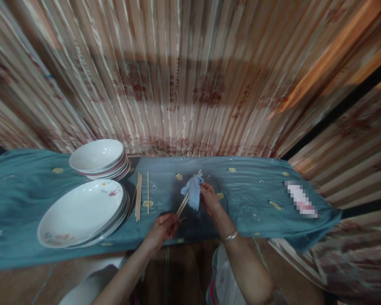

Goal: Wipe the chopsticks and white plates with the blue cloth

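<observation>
so the left hand (165,225) is curled closed around the near ends of some thin wooden chopsticks (183,204), looks like a pair but they're so close together i can't swear to the count. the right hand (209,197) is pinched shut on a light blue cloth (194,190), which is bunched over the far part of those same sticks, with the tips poking out just past it. the sticks run at a slant, up and to the right from the left fist, over the middle of the teal tablecloth (247,212) with its little yellow pineapple prints. can't really tell if the cloth's hanging corner touches the table. silver bracelet (231,236) on the right wrist btw. off to the left of the hands there's one loose chopstick (148,192) lying by itself, and just beside it a small bunch of chopsticks (139,197) lying roughly side by side. next to those is a stack of plates (82,212), white with flowers on the top one, and behind that a stack of white bowls (98,156). pleated curtain (178,84) all along the back, and a blurred-out item (301,201) near the table's right end.
</observation>
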A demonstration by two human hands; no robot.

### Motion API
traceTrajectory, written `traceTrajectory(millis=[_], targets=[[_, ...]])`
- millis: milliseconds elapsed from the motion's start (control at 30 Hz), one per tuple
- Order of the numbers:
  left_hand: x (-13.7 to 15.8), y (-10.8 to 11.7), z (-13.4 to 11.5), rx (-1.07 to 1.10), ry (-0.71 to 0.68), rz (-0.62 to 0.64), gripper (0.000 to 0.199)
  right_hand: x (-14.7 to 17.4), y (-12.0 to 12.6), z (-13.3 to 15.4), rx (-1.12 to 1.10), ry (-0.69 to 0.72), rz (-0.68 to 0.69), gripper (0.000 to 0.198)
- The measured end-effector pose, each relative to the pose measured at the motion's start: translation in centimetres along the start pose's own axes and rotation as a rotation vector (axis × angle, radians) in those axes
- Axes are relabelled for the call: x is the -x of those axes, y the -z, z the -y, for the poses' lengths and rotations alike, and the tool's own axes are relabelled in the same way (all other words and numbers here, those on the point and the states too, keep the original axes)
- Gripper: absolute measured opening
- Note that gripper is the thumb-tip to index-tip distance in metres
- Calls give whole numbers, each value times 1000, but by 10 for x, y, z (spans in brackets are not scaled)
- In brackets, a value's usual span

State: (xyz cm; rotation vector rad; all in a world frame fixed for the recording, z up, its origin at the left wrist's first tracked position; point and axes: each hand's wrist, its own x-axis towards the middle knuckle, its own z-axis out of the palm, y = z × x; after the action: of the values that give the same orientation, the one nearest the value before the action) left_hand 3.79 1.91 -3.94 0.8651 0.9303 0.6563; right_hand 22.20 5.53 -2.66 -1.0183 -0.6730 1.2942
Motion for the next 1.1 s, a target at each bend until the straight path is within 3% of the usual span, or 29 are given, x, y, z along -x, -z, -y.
traceTrajectory(millis=[333,500,633,700,967,1100], targets=[[-10,3,-2,50,-124,-97,44,19,-30,-34,73,-71,187,28],[-13,13,-9,-83,-120,-71,49,18,-26,-27,64,-99,163,33],[-17,25,-20,-90,-284,-306,42,23,-21,-22,111,-140,255,31],[-19,27,-22,-33,-318,-361,42,29,-23,-26,163,-179,345,26],[-15,19,-26,149,-205,-296,38,45,-34,-37,280,-203,468,17],[-14,23,-30,178,-217,-312,36,45,-32,-37,322,-225,501,19]])
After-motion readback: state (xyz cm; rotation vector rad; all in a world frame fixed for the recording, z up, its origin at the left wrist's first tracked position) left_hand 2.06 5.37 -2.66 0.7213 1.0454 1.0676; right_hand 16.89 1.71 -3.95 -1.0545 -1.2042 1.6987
